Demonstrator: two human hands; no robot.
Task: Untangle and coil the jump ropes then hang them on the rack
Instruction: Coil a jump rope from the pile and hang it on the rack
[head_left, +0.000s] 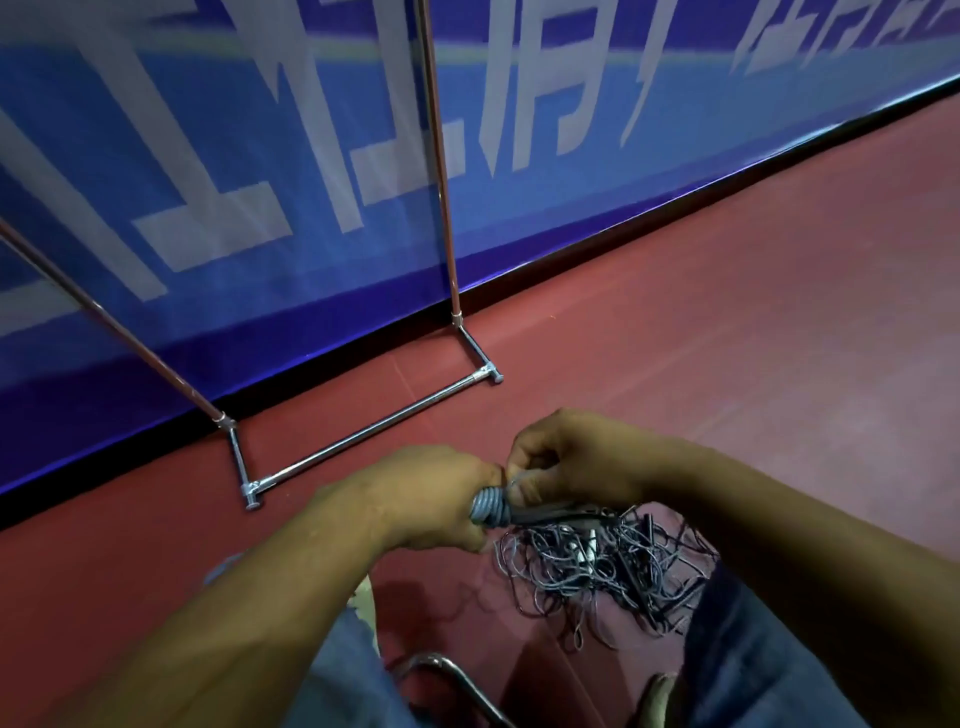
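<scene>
Above the tangled jump ropes (597, 569), left hand (431, 501) grips a grey coil (487, 506); right hand (569, 457) apparently pinches its end.

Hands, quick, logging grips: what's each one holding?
Left hand: closed on the coiled rope.
Right hand: pinching the same rope beside the coil.

Open red floor (753, 312) on the right, walled off at the far side by the blue banner (234, 208). Straight ahead, rack (363, 441) just before the banner: low crossbar on the floor, two leaning uprights, open gap between them. Bare floor strip between crossbar and the left hand (431, 499) and right hand (566, 462), both closed on a grey rope coil (488, 506) over the far edge of the tangled rope pile (597, 571). Pile hemmed by the right leg (753, 665) and left leg (348, 675); curved metal tube (457, 675) low between them.
</scene>
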